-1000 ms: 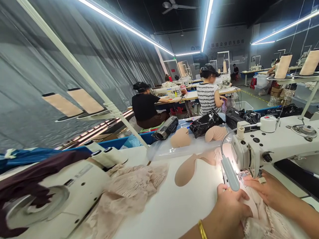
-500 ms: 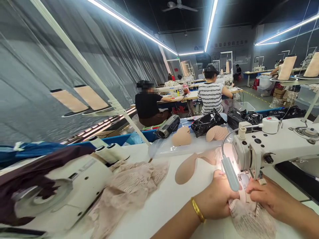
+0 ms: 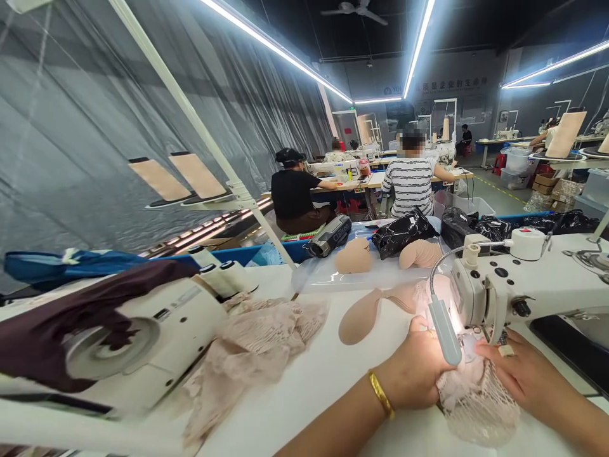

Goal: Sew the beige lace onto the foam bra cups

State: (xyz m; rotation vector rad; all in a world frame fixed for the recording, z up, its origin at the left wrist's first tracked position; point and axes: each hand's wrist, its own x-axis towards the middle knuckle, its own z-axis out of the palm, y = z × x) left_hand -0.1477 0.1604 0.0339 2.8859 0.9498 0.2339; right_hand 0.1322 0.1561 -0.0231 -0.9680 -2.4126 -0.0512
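Note:
At the sewing machine (image 3: 480,285), my left hand (image 3: 419,368) is closed on a pale pink lace piece (image 3: 476,412) just left of the needle area. The clip-on lamp (image 3: 445,333) hides part of its fingers. From the other side, my right hand (image 3: 528,371) grips the same lace by its right edge, index finger close to the presser foot. The lace hangs bunched toward me between both hands. Behind my left hand, a beige moulded cup (image 3: 359,317) lies on the table, joined by a narrow strip to pink fabric under the lamp.
Left of my arm lie crumpled pink lace (image 3: 266,343) and a second machine head (image 3: 147,336) draped with dark cloth (image 3: 61,324). Stacked cups (image 3: 354,257) and black plastic bags (image 3: 404,231) sit at the back. Two people work at machines beyond.
The view has swung slightly left. My right fingers have shifted and straightened along the lace, which hangs more spread below. My left hand stays on the lace.

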